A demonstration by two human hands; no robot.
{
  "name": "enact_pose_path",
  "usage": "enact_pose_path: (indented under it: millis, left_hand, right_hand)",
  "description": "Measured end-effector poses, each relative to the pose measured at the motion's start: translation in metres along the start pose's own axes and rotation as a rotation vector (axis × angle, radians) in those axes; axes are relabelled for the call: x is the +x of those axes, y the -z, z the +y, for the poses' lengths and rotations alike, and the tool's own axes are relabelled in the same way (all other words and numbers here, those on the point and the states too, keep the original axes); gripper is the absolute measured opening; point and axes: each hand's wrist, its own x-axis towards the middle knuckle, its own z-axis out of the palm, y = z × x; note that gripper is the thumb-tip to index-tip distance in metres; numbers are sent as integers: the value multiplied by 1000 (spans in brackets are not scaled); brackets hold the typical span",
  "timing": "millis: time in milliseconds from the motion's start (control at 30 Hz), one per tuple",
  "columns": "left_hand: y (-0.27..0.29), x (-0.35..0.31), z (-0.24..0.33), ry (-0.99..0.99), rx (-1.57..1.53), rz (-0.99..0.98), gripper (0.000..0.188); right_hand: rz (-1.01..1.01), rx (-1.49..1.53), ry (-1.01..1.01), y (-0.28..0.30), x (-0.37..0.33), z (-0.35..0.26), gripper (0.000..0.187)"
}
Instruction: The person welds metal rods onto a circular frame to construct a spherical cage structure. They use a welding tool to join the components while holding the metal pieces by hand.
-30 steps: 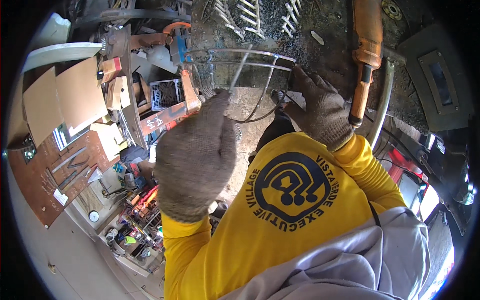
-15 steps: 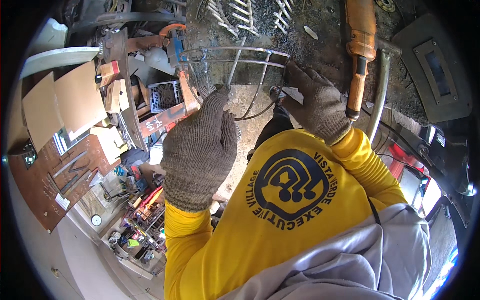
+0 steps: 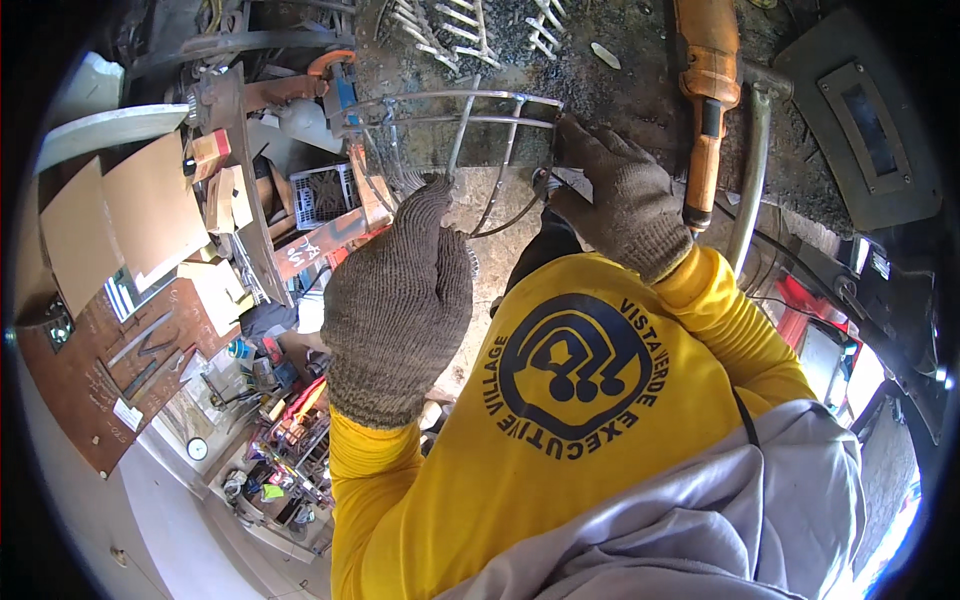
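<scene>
A frame of bent metal rods [image 3: 514, 120], with two long curved bars joined by crosspieces, rests at the edge of the dark workbench [image 3: 640, 120]. My right hand [image 3: 625, 195], in a brown knit glove, is closed at the frame's right end, fingertips over its corner. My left hand [image 3: 400, 300], gloved alike, is closed below the frame's left half, the back of the glove toward me. Its fingers are mostly hidden. A thin bristly edge [image 3: 411, 181] shows beside its fingers, and I cannot make out what it belongs to.
An orange power tool [image 3: 708, 80] lies right of my right hand, beside a bent metal pipe [image 3: 752, 180]. A welding mask [image 3: 865, 130] sits at far right. Short welded rod pieces [image 3: 470, 30] lie at the back. Cardboard [image 3: 155, 205] and a plastic crate [image 3: 322, 195] stand left.
The whole view has shifted slightly, so bench and frame appear a little farther left. Both hands keep nearly the same place against the frame.
</scene>
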Motion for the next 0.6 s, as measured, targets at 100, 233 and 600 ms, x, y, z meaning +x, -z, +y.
enact_pose_path:
  millis: [100,233,600]
  left_hand:
    - [-2,0,-2,-15,-19,27,35]
    - [-5,-2,0,-24,-1,50,36]
    - [-7,-2,5,21,18,-5,39]
  right_hand:
    - [30,-12,16,-4,0,3,69]
    - [15,-6,21,-3,0,2,69]
    - [-4,14,25,0,0,1,70]
